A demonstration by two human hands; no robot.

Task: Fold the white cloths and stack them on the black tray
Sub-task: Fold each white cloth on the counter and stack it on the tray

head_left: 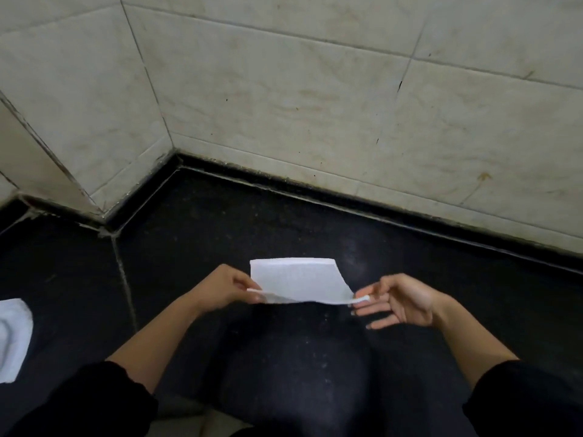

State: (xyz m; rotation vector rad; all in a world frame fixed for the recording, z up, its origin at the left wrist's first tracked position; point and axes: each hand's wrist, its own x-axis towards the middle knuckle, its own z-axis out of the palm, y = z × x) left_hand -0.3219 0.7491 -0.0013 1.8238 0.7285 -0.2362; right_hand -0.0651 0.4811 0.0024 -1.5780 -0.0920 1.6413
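Note:
A white cloth (299, 280) lies half folded on the black counter (220, 222), its far part flat and its near edge lifted. My left hand (225, 288) pinches the near left corner between thumb and fingers. My right hand (399, 299) pinches the near right corner with thumb and forefinger, its other fingers spread loosely below. More white cloth (12, 335) lies at the left edge of the view, partly cut off. I cannot make out a black tray against the dark surface.
Pale, stained wall tiles (315, 99) rise behind the counter and meet in a corner at the far left. A grout seam (124, 279) runs down the counter left of my left arm. Both my sleeves are black.

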